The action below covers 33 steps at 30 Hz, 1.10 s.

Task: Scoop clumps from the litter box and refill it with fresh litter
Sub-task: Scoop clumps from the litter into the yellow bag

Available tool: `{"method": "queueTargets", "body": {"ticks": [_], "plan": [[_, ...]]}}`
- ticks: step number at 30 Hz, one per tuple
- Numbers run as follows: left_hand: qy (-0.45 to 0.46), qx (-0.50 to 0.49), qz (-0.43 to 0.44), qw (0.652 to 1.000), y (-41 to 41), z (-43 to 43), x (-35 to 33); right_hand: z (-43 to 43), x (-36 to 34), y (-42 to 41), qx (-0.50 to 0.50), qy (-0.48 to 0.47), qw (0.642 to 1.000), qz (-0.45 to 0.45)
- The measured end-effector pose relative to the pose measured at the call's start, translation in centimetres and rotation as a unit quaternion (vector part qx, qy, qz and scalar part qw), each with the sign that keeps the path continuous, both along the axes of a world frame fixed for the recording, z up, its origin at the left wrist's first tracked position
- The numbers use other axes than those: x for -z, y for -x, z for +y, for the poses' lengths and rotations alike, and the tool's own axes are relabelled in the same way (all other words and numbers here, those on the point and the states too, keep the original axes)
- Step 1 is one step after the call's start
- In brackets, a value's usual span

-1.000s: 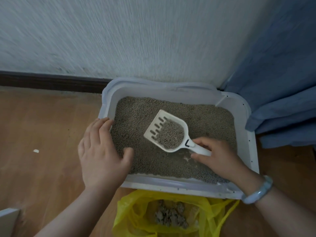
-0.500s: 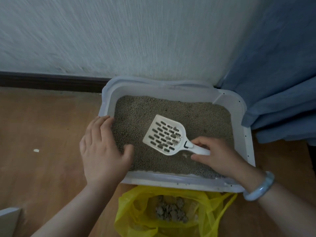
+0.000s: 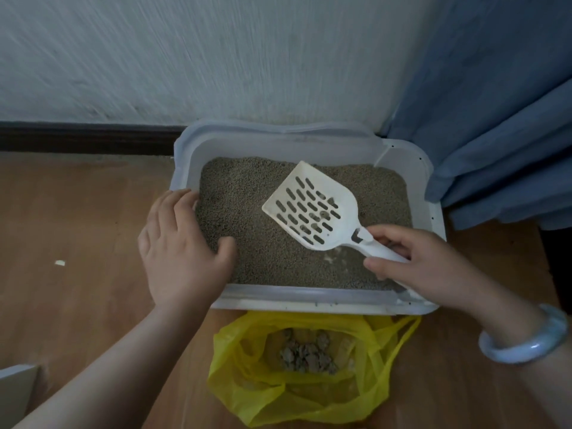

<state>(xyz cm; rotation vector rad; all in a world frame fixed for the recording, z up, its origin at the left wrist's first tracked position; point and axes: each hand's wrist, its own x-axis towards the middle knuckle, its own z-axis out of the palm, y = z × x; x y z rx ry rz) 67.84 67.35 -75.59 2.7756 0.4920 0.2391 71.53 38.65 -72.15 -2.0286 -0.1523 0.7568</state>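
- Yellow plastic bag (image 3: 235,376): on the wooden floor (image 3: 77,243), mouth open, just in front of the litter box's near wall. I judge it sits there so that a loaded scoop has a short trip. Grey clumps (image 3: 306,354) lie in its bottom.
- Pale bracelet (image 3: 523,339): on my right wrist, clear of the litter.
- Left hand (image 3: 182,243): laid flat over the box's near-left corner, fingers straight, thumb on the litter. It holds nothing; I take it to be steadying the box.
- Right hand (image 3: 427,261): fingers and thumb curled round the handle of the litter scoop (image 3: 312,205). My hands are well apart.
- Litter scoop: white, slotted, raised above the litter, blade tilted up toward the far wall. Only a few bits sit among the slots.
- Litter box (image 3: 309,300): white tray on the floor, against the wall (image 3: 216,57). The grey litter (image 3: 247,196) is shallow, with a pale patch under the handle; in my judgement the refill is not yet done.
- Blue curtain (image 3: 495,119): hanging at the far right, beside the box.
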Motion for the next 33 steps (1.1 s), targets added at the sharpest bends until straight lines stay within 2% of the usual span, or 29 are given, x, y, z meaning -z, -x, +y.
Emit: {"method": "queueTargets", "body": {"ticks": [7, 14, 19, 22, 29, 33], "plan": [[-0.004, 0.008, -0.002, 1.0, 0.2, 0.0, 0.1, -1.7, -2.5, 3.8, -0.061, -0.024, 0.998, 0.012], [-0.012, 0.018, 0.004, 1.0, 0.0, 0.1, 0.1, -3.3, -1.0, 7.3, -0.103, -0.037, 0.993, 0.051], [-0.017, 0.015, 0.007, 1.0, 0.0, 0.1, 0.1, -3.9, -0.2, 7.9, -0.175, 0.001, 0.982, 0.069], [-0.018, 0.015, 0.01, 1.0, 0.0, 0.2, 0.2, -3.7, 1.4, 8.5, -0.236, 0.057, 0.968, 0.066], [-0.018, 0.012, 0.008, 1.0, 0.0, 0.2, 0.2, -3.0, 5.7, 10.4, -0.251, 0.136, 0.957, 0.059], [-0.016, 0.013, 0.003, 1.0, 0.0, 0.2, 0.4, -3.2, 6.1, 11.3, -0.283, 0.202, 0.938, 0.001]]}}
